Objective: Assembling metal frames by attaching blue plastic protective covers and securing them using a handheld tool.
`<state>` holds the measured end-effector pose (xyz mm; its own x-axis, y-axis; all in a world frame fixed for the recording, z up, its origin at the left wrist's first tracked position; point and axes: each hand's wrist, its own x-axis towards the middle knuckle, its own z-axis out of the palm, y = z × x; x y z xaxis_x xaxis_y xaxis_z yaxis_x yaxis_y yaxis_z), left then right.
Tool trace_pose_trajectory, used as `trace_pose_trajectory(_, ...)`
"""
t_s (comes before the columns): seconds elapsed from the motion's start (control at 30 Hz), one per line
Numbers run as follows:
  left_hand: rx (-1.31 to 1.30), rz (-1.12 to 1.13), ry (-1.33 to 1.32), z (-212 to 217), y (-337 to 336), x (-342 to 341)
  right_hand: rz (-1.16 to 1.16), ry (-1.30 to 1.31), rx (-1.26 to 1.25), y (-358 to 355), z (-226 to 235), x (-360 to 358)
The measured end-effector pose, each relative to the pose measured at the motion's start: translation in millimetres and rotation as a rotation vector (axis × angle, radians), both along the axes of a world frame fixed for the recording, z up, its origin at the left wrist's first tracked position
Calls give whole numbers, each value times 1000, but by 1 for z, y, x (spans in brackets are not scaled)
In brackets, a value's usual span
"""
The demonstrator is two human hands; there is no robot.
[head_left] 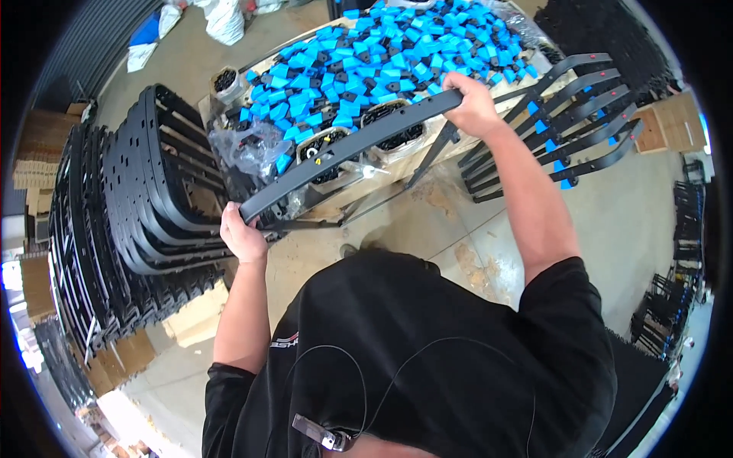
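A black metal frame (382,141) with a broad flat bar is held up in front of me, tilted so its right end is farther away. My left hand (243,235) is closed around the bar's near left end. At the far right end, my right hand (472,104) grips the same bar, with thumb and fingers wrapped over it. Thinner rods of the frame hang below the bar. Just beyond it, a large heap of blue and black plastic pieces (359,72) covers a worktable. Tubs of small black parts (324,145) stand partly behind the bar.
Stacked black frames (130,175) stand close on the left. On the right, several curved black frames (580,114) carry blue pieces. A clear plastic bag (259,149) lies at the table's left edge. Cardboard boxes (672,126) and white sacks (224,23) sit farther off.
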<state>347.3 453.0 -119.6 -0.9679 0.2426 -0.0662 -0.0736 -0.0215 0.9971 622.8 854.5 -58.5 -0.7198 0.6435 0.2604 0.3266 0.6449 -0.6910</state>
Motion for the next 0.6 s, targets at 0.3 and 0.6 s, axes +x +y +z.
trace_pose_trajectory(0.3, 6, -186, 210, -1, -6, 1, -212, 21, 138, -18, -17, -3)
trace_pose_trajectory(0.6, 11, -64, 82, 4, 19, -3, -90, -148, 117, 8, 3, -17)
